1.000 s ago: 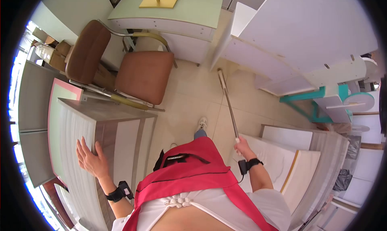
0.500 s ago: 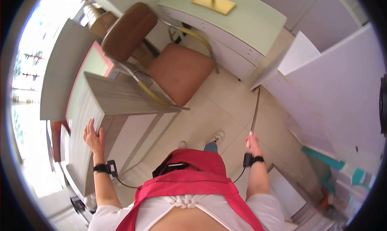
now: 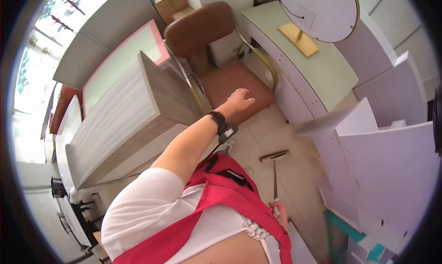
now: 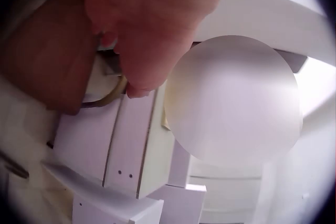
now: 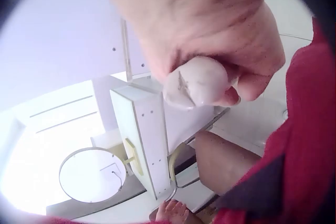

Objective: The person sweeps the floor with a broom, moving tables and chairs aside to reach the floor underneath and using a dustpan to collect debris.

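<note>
My right hand [image 3: 282, 212] is low at my right side, its fingers wrapped round the pale grip of a long-handled broom [image 3: 275, 183]. In the right wrist view the rounded end of the grip [image 5: 195, 83] sticks out of the fist. The wide, narrow broom head [image 3: 274, 156] lies against the floor tiles ahead of me. Stretched forward across my body, my left hand [image 3: 239, 101] appears over the seat of a brown chair [image 3: 228, 82]. Its fingers are loosely bent, with nothing in them. The chair seat [image 4: 44, 56] also shows beside that hand in the left wrist view.
A wood-grain cabinet [image 3: 119, 112] stands to my left, close to the chair. Behind the chair's right side is a pale green desk [image 3: 331, 79] bearing a round mirror [image 3: 322, 8]. White panel furniture [image 3: 391, 172] rises on the right, near a teal frame [image 3: 338, 227].
My left hand has left the wood-grain cabinet and swung rightward over the chair. The view has turned left. The broom head, earlier by the white furniture, is now nearer me on open floor.
</note>
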Tool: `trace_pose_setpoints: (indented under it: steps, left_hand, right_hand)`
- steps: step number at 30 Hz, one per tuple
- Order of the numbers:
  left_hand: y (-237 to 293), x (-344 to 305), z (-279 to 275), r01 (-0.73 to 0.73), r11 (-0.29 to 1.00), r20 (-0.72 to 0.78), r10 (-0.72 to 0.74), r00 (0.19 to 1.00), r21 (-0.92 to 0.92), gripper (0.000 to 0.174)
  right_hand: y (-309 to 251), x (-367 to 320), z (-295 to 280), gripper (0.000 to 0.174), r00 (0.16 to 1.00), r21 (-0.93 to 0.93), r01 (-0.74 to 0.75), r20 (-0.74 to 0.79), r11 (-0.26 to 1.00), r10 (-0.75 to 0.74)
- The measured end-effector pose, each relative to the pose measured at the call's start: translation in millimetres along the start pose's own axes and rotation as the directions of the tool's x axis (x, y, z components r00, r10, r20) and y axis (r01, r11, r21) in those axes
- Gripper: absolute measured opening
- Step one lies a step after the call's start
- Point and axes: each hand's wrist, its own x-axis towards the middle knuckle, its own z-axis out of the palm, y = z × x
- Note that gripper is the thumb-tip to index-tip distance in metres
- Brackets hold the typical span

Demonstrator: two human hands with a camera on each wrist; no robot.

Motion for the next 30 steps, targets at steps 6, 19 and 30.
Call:
trace_pose_setpoints:
  steps: [6,19,30]
  left_hand:
    - [-70.8,50.5,10.8,0.583,0.812,0.111,-0.579,0.808,-0.011,0.062]
    - [-225.8,-2.9,65.9,0.665,0.379,-0.029,-0.88,0.474,-0.643,0.047]
    - [-245.8,-6.6,72.5,0.644,0.582,-0.173,-0.793,0.584,-0.497,0.05]
  right_hand:
    - [-0.8,-17.2,37.4,0.026,0.983,-0.04,0.001,-0.184,0.999,-0.009]
    - [-50.7,-3.7,134.2,0.05,0.924,0.529,-0.337,0.027,0.779,0.381]
    - [-11.1,-37.6,140.6,0.066,0.92,0.218,-0.382,0.003,0.898,0.391]
